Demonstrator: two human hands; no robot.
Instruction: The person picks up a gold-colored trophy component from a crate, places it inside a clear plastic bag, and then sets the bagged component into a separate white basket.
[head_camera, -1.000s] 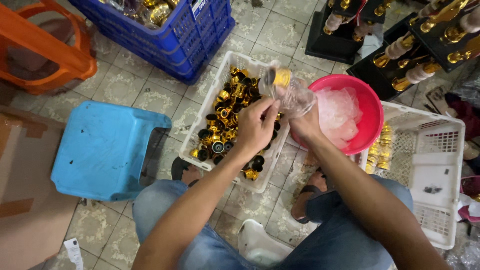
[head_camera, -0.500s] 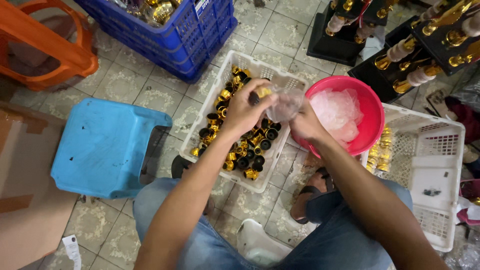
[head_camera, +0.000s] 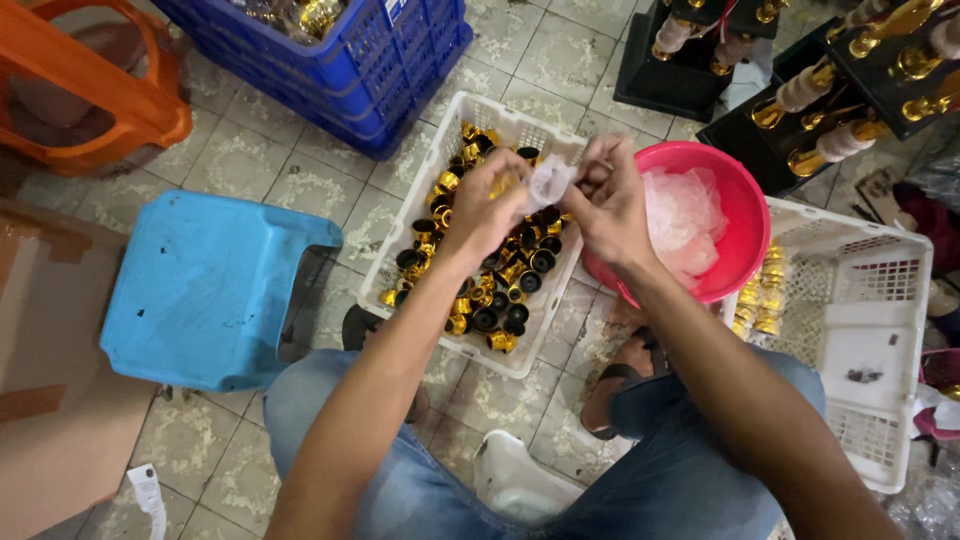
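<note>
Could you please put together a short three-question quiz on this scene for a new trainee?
1. True or false: both hands meet above the white basket of gold and black caps.
2. What lies inside the pink basin? A) crumpled clear plastic B) gold caps C) water
3. Which seat stands on the floor beside the person's left arm?

Key
1. True: the left hand and the right hand are together over it, pinching a clear plastic wrapper between them.
2. A: crumpled clear plastic.
3. The blue plastic stool.
</note>
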